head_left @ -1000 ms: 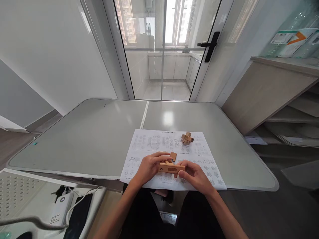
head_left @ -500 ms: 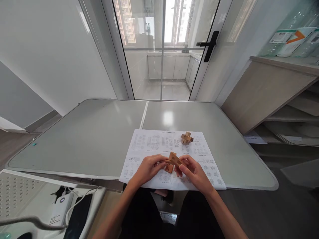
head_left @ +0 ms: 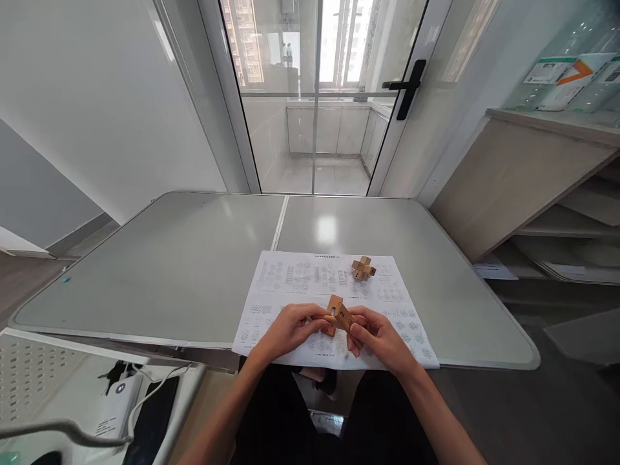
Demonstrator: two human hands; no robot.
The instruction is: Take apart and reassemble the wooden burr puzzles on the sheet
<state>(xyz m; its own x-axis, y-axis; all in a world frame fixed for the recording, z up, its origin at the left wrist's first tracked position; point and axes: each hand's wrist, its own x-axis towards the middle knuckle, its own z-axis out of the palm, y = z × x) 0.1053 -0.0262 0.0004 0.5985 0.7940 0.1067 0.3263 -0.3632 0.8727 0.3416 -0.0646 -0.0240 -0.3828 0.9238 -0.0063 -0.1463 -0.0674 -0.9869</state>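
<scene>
Both my hands hold a small cluster of wooden puzzle pieces [head_left: 338, 313] just above a printed instruction sheet [head_left: 290, 278]. My left hand [head_left: 290, 329] pinches the cluster from the left, fingers closed on it. My right hand [head_left: 376, 336] grips it from the right; a piece marked "2" faces up between my fingers. A second, assembled wooden puzzle [head_left: 363, 268] lies on the sheet's far right part, apart from both hands.
The sheet lies near the front edge of a grey folding table [head_left: 194, 258]. A glass door [head_left: 320, 97] stands behind it and wooden shelves [head_left: 547, 187] to the right. A power bank, cable and phone [head_left: 140, 413] lie on a low surface at lower left.
The long piece marked "2", held flat across both hands a second ago, has been turned and pushed in among the other pieces. My hands drew closer together.
</scene>
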